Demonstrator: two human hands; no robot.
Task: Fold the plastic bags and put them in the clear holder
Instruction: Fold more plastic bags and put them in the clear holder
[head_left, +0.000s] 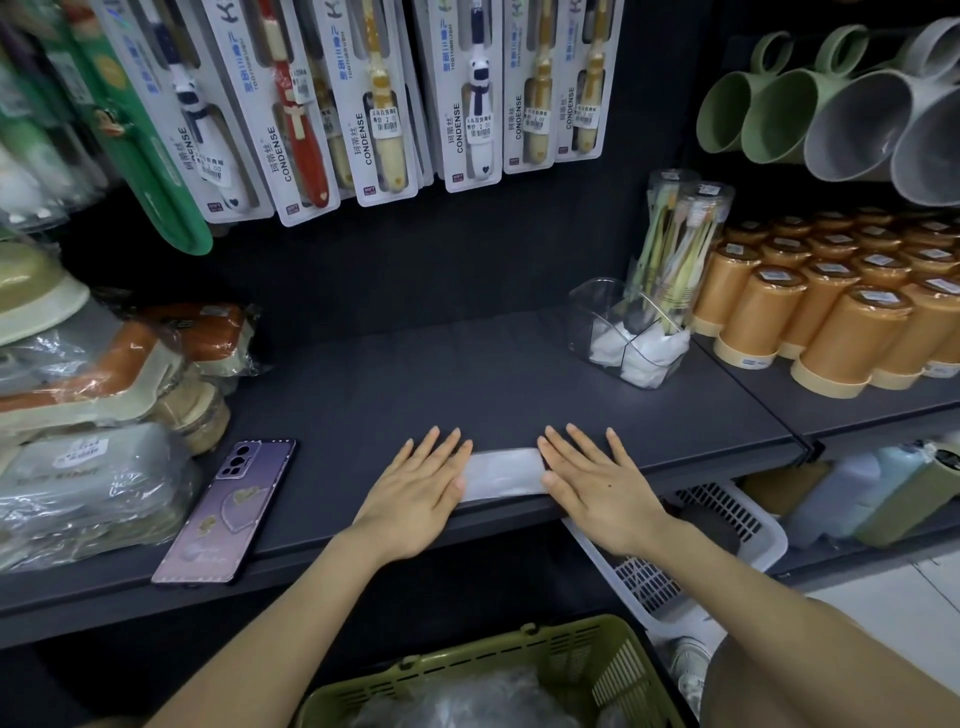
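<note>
A white plastic bag, folded into a narrow flat strip, lies along the front edge of the dark shelf. My left hand lies flat over its left end, fingers straight and spread. My right hand lies flat over its right end in the same way. The clear holder stands at the back right of the shelf, apart from both hands, with folded white bags inside it.
A purple phone lies left of my left hand. Packaged goods pile up at far left. Orange cups and a toothbrush tube stand right. A green basket with plastic bags sits below, a white basket beside it.
</note>
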